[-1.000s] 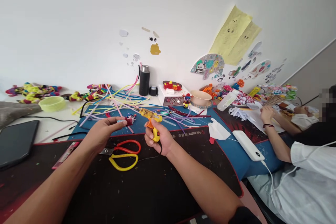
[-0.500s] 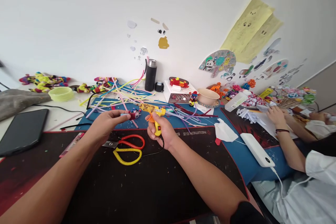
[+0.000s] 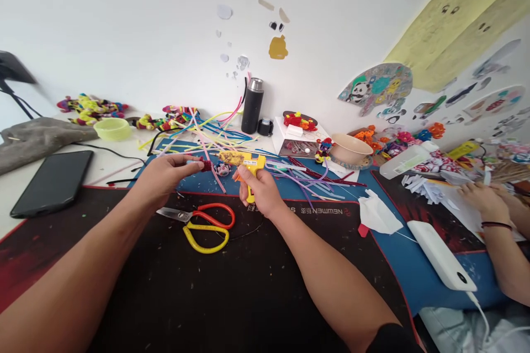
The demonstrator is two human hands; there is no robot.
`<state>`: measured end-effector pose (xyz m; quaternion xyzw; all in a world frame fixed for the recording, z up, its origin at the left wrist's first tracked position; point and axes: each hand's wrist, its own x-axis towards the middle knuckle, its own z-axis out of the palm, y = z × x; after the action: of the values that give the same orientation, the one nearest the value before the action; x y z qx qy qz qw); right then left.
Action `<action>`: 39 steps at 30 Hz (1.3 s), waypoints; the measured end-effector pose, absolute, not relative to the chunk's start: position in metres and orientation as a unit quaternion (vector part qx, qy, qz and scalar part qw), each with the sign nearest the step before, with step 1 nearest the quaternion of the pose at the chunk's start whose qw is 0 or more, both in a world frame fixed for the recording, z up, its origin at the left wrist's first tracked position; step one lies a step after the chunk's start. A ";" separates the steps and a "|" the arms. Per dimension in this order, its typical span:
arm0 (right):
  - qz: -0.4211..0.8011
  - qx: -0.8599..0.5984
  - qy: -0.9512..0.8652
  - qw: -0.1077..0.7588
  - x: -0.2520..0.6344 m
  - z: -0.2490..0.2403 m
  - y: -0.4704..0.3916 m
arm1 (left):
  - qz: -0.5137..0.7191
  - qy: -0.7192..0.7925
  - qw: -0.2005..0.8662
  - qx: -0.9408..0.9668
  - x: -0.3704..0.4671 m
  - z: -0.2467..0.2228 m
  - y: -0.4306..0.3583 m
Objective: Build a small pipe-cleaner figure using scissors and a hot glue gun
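Note:
My left hand (image 3: 168,174) pinches a small dark red fuzzy piece (image 3: 206,165) between thumb and fingertips. My right hand (image 3: 259,190) grips a yellow hot glue gun (image 3: 253,163), its stained nozzle end pointing left over the blue mat. Just below the nozzle is a small multicoloured fuzzy doll part (image 3: 224,170), a little right of the red piece. Whether it touches the nozzle or the mat, I cannot tell. Scissors (image 3: 207,226) with one red and one yellow handle lie on the black mat below my hands.
Pipe cleaners (image 3: 306,171) lie scattered behind my hands. A black flask (image 3: 252,107) stands by the wall, with a beige bowl (image 3: 351,150) to its right. A phone (image 3: 52,183) lies at left, a white power bank (image 3: 441,256) at right. Another person's hands (image 3: 484,198) work with paper.
The view has shifted, so everything appears moved rightward. The multicoloured part was against the red piece at my left fingertips; now a gap shows between them. The glue gun stays in my right hand.

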<state>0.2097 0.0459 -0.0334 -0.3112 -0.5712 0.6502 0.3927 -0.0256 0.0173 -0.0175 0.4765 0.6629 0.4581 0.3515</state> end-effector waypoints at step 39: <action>0.429 -0.440 -0.725 0.312 0.219 -0.037 0.037 | 0.380 0.711 0.305 0.508 -0.010 0.000 0.011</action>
<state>0.2187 0.0366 -0.0366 -0.4401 -0.7248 0.4288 0.3117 -0.0104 0.0106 -0.0003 0.5076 0.7105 0.3798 0.3054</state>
